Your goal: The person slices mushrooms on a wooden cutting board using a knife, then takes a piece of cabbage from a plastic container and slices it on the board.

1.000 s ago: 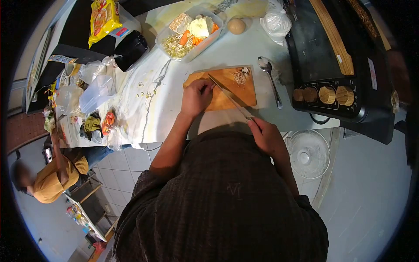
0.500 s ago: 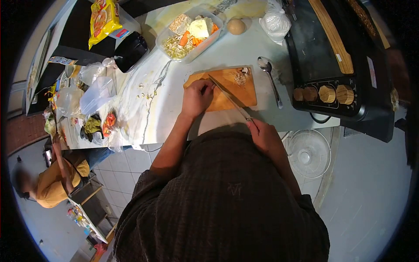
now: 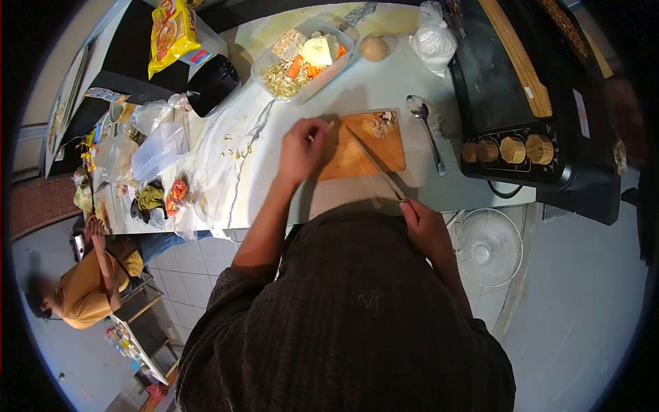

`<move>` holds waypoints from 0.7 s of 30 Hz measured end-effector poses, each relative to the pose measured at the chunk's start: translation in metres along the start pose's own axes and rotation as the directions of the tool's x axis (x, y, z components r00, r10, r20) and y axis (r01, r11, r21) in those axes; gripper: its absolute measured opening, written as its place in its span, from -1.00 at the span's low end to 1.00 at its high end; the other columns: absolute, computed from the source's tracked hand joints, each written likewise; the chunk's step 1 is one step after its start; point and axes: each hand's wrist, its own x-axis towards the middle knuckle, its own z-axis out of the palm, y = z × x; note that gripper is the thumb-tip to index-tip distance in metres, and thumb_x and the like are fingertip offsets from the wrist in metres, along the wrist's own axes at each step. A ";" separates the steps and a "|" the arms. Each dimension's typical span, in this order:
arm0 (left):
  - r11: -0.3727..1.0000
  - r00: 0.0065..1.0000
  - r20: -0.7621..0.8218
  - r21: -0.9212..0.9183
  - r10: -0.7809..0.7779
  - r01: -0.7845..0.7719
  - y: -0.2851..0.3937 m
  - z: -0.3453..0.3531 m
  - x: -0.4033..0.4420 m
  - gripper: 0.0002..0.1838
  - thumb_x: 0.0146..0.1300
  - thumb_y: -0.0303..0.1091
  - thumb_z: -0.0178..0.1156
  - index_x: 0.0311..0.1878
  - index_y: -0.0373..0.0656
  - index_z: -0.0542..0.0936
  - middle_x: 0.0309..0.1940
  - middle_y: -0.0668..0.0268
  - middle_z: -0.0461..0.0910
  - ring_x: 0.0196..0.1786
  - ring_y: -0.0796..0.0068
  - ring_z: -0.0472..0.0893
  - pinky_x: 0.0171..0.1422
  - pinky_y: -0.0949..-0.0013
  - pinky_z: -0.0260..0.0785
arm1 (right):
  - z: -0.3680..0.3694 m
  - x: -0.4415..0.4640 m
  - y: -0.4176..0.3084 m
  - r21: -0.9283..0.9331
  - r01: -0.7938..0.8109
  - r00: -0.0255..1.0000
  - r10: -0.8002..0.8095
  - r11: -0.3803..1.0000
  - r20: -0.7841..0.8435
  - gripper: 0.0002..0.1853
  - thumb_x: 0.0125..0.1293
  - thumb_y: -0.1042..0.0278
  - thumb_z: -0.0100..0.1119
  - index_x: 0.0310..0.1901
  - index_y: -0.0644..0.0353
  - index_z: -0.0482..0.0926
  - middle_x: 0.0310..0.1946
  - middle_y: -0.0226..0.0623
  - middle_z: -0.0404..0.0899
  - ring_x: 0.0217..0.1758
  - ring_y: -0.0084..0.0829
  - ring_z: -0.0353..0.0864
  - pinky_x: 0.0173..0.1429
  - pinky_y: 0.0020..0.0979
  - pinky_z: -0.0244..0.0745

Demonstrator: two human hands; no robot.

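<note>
My right hand (image 3: 427, 228) is closed round the handle of a knife (image 3: 376, 163), whose blade points up and left over the wooden cutting board (image 3: 343, 159). Raised above the board's left side, my left hand (image 3: 302, 150) is pinched and a little blurred. Something small and pale shows at its fingertips, too small to name. Thin pale shreds (image 3: 378, 128) lie at the board's upper right corner beside a small dark-edged piece (image 3: 389, 116).
A spoon (image 3: 427, 134) lies right of the board, near a black griddle (image 3: 491, 75). Behind are a vegetable container (image 3: 312, 90), an egg (image 3: 374, 49) and a white bag (image 3: 434, 42). Plastic bags (image 3: 113, 154) and a co-worker (image 3: 89, 288) are at left.
My left hand has lifted off the board and shifted slightly left, away from the blade. The knife and my right hand have moved slightly right and down. The co-worker's hands have come together.
</note>
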 end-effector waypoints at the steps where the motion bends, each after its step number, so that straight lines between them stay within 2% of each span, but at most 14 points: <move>1: 0.999 0.998 -0.054 -0.052 0.009 -0.012 -0.002 -0.007 0.006 -0.88 0.35 -0.46 0.30 -0.09 -0.24 0.69 -0.24 0.21 0.71 -0.20 0.44 0.68 -0.08 0.39 0.52 | -0.004 -0.002 0.002 -0.001 -0.001 1.000 0.001 1.000 -0.001 -0.58 0.55 0.00 0.03 -0.08 0.26 0.63 -0.28 0.20 0.65 -0.13 0.26 0.64 -0.10 0.04 0.52; 2: 0.991 0.985 -0.116 -0.010 0.131 -0.133 -0.004 -0.017 0.019 -0.87 0.37 -0.45 0.31 -0.08 -0.25 0.69 -0.25 0.28 0.72 -0.21 0.56 0.64 -0.08 0.43 0.51 | -0.008 -0.003 0.003 0.003 -0.038 0.999 0.038 0.999 0.001 -0.58 0.55 0.00 0.03 -0.08 0.27 0.62 -0.28 0.20 0.65 -0.13 0.25 0.64 -0.11 0.00 0.51; 3: 0.996 0.977 -0.198 0.004 0.086 -0.087 -0.004 -0.024 0.031 -0.89 0.35 -0.40 0.31 -0.14 -0.22 0.71 -0.33 0.17 0.70 -0.32 0.37 0.67 -0.14 0.32 0.52 | -0.011 -0.004 0.004 0.006 -0.073 0.997 0.073 0.997 0.004 -0.57 0.55 0.01 0.03 -0.09 0.29 0.62 -0.28 0.20 0.64 -0.13 0.25 0.64 -0.11 -0.03 0.51; 5: 0.997 0.961 -0.268 0.040 0.075 -0.066 -0.012 -0.042 0.058 -0.82 0.33 -0.31 0.35 -0.11 -0.21 0.72 -0.35 0.15 0.72 -0.34 0.36 0.68 -0.15 0.31 0.52 | -0.014 -0.004 0.009 0.027 -0.082 0.997 0.081 0.996 0.016 -0.57 0.55 0.01 0.04 -0.09 0.30 0.62 -0.26 0.20 0.65 -0.12 0.23 0.65 -0.08 -0.05 0.51; 8: 0.984 0.966 -0.247 0.175 0.079 -0.035 -0.008 -0.072 0.077 -0.78 0.32 -0.29 0.36 -0.05 -0.20 0.73 -0.30 0.14 0.74 -0.31 0.35 0.70 -0.15 0.33 0.51 | -0.017 -0.004 0.009 0.032 -0.111 0.993 0.109 0.993 0.039 -0.56 0.54 0.01 0.05 -0.08 0.32 0.62 -0.21 0.19 0.66 -0.08 0.19 0.66 -0.04 -0.07 0.50; 10: 0.958 0.987 -0.126 0.282 0.095 -0.057 -0.013 -0.092 0.078 -0.73 0.30 -0.29 0.39 0.00 -0.20 0.72 -0.27 0.17 0.75 -0.29 0.41 0.69 -0.15 0.36 0.50 | -0.016 -0.001 0.013 0.014 -0.128 0.990 0.127 0.992 0.056 -0.55 0.54 0.00 0.05 -0.08 0.34 0.62 -0.17 0.18 0.66 -0.05 0.16 0.66 -0.01 -0.07 0.50; 11: 0.957 0.987 -0.132 0.284 0.089 -0.049 -0.019 -0.102 0.073 -0.73 0.30 -0.29 0.39 0.00 -0.20 0.72 -0.27 0.17 0.75 -0.29 0.41 0.69 -0.15 0.36 0.50 | -0.012 0.001 0.022 0.051 -0.093 0.995 0.092 0.994 0.027 -0.54 0.53 0.00 0.06 -0.09 0.35 0.61 -0.17 0.16 0.64 -0.07 0.14 0.64 0.00 -0.07 0.48; 13: 0.995 0.982 -0.187 0.098 0.021 -0.003 -0.032 -0.124 0.060 -0.70 0.30 -0.28 0.41 0.01 -0.24 0.71 -0.28 0.22 0.75 -0.29 0.49 0.66 -0.14 0.40 0.49 | -0.009 0.001 0.024 0.087 -0.055 0.998 0.055 0.995 0.004 -0.54 0.53 0.00 0.07 -0.10 0.37 0.60 -0.16 0.14 0.62 -0.08 0.11 0.63 0.02 -0.07 0.47; 14: 0.994 0.968 -0.247 0.087 -0.041 0.064 -0.044 -0.134 0.051 -0.68 0.31 -0.26 0.41 0.01 -0.26 0.70 -0.30 0.24 0.73 -0.30 0.55 0.62 -0.14 0.43 0.49 | -0.010 0.000 0.018 0.067 -0.051 0.999 0.051 0.996 0.004 -0.55 0.52 0.01 0.09 -0.11 0.37 0.59 -0.18 0.11 0.59 -0.10 0.09 0.60 0.01 -0.07 0.46; 16: 0.973 0.948 -0.277 0.121 -0.159 0.199 -0.070 -0.154 0.031 -0.71 0.36 -0.26 0.36 0.03 -0.25 0.70 -0.27 0.24 0.74 -0.24 0.53 0.66 -0.07 0.43 0.49 | -0.010 0.001 0.015 0.047 -0.044 0.999 0.043 0.998 0.007 -0.56 0.50 0.02 0.12 -0.13 0.37 0.58 -0.20 0.08 0.55 -0.11 0.07 0.58 0.00 -0.08 0.46; 17: 0.953 0.937 -0.273 0.148 -0.218 0.265 -0.089 -0.162 0.021 -0.71 0.39 -0.26 0.33 0.05 -0.24 0.71 -0.24 0.24 0.76 -0.18 0.51 0.69 -0.02 0.41 0.50 | -0.010 0.002 0.018 -0.003 0.019 1.000 -0.019 1.000 0.003 -0.59 0.48 0.05 0.15 -0.14 0.36 0.57 -0.21 0.06 0.54 -0.12 0.05 0.57 0.00 -0.09 0.45; 19: 0.847 0.932 -0.242 0.400 -0.270 0.349 -0.118 -0.170 -0.004 -0.74 0.36 -0.27 0.32 0.02 -0.19 0.72 -0.22 0.18 0.77 -0.16 0.41 0.73 -0.03 0.36 0.53 | -0.005 0.005 0.024 -0.053 0.084 0.996 -0.084 0.995 0.004 -0.62 0.46 0.08 0.19 -0.15 0.35 0.56 -0.23 0.03 0.52 -0.12 0.04 0.56 -0.01 -0.10 0.45; 20: 0.866 0.955 -0.231 0.421 -0.187 0.271 -0.150 -0.170 -0.015 -0.74 0.33 -0.26 0.31 -0.01 -0.17 0.73 -0.20 0.13 0.77 -0.16 0.31 0.75 -0.03 0.30 0.55 | 0.001 0.006 0.029 -0.037 0.194 0.978 -0.196 0.980 -0.069 -0.68 0.41 0.16 0.26 -0.19 0.32 0.53 -0.32 -0.06 0.47 -0.22 -0.10 0.51 -0.09 -0.18 0.41; 21: 0.884 0.937 -0.224 0.330 -0.267 0.330 -0.146 -0.166 -0.023 -0.74 0.30 -0.27 0.32 -0.03 -0.19 0.74 -0.18 0.11 0.77 -0.15 0.25 0.74 -0.03 0.27 0.55 | 0.005 0.007 0.033 -0.028 0.301 0.942 -0.302 0.953 -0.144 -0.72 0.36 0.24 0.32 -0.23 0.30 0.49 -0.41 -0.16 0.43 -0.33 -0.23 0.45 -0.18 -0.25 0.38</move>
